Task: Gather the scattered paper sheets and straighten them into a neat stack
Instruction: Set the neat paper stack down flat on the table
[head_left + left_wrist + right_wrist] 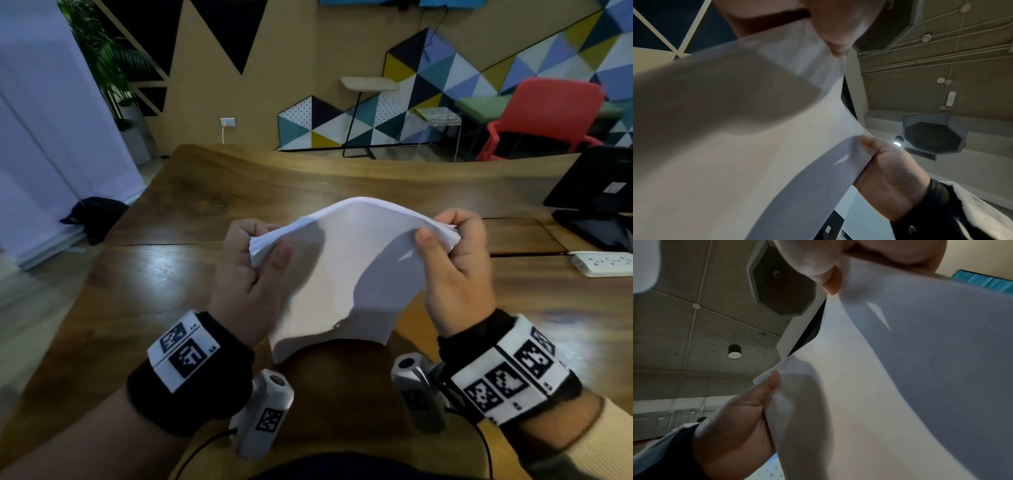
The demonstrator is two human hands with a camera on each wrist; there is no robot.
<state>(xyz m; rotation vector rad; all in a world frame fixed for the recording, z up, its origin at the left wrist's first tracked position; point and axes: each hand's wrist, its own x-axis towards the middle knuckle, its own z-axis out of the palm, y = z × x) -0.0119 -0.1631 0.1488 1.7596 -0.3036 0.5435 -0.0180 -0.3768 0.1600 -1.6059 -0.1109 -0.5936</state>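
Holding the gathered paper sheets [346,274] between them, the left hand [248,284] and right hand [457,274] each pinch an upper corner, thumb in front and curled fingers behind, so the bundle hangs over the wooden table [205,192] and arches upward between the two grips. Its lower edge sits near the wrists, apparently touching or just above the wood; I cannot tell which. At each pinch the edges fan unevenly, so the step in hand looks like squaring. To do it well, I judge the grips should loosen enough for sheets to slide, the arch should flatten, and the lower edge should tap the table squarely beneath both hands.
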